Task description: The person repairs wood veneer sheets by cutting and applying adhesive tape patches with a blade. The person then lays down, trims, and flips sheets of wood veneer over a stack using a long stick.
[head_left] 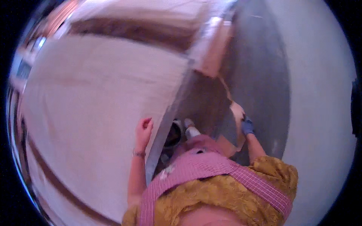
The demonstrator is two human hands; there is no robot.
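Note:
My bare left hand (144,132), with a watch on the wrist, hangs over the edge of a wide, pale covered surface (83,86), its fingers curled and nothing visible in them. My right hand (247,124), in a blue glove, is closed on a ragged pale tan strip (237,111), which trails up toward a long tan boxy piece (213,49) and down beside my pink apron (207,160). What the strip is made of I cannot tell.
A dark round container (172,133) stands on the floor (203,98) by my foot (190,126), beside the surface's edge. A second pale surface (139,11) lies beyond a brown gap at the top. A pale wall or panel (316,113) runs down the right side.

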